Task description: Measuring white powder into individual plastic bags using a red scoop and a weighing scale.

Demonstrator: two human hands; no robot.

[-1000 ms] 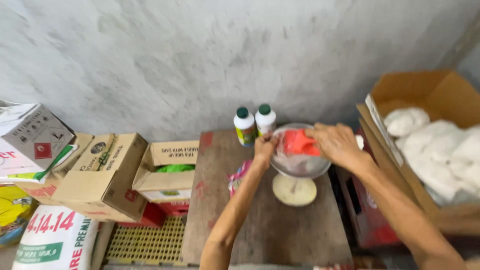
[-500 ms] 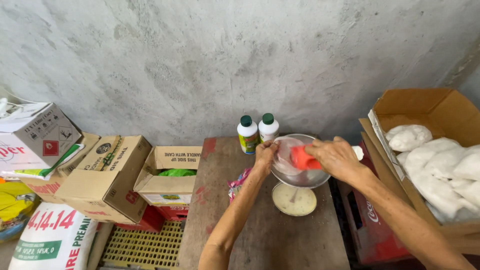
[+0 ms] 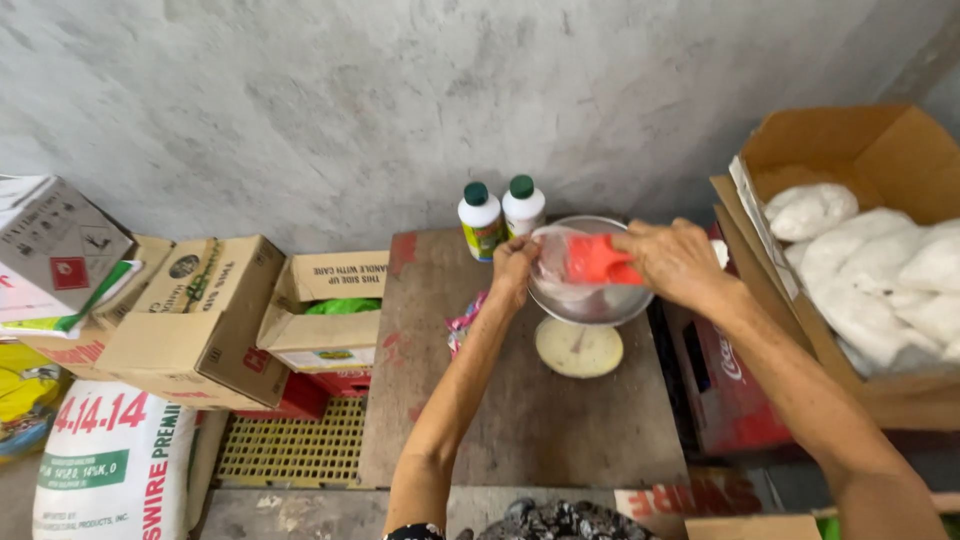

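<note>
A round metal pan [image 3: 588, 302] rests on top of a small weighing scale with a pale round dial [image 3: 579, 347], which stands on a worn wooden board [image 3: 520, 410]. My left hand [image 3: 514, 265] grips a clear plastic bag [image 3: 551, 258] at the pan's left rim. My right hand [image 3: 674, 262] holds a red plastic scoop [image 3: 594, 260] over the pan, its mouth next to the bag. White powder lies inside the pan.
Two white bottles with green caps [image 3: 500, 215] stand behind the pan against a grey wall. An open carton of white filled bags [image 3: 870, 260] is on the right. Cardboard boxes [image 3: 215, 310], a printed sack [image 3: 115, 465] and a yellow crate [image 3: 295, 445] are on the left.
The view has shifted slightly. My hands stay at the pan, with the red scoop now tipped closer to the bag at the left rim.
</note>
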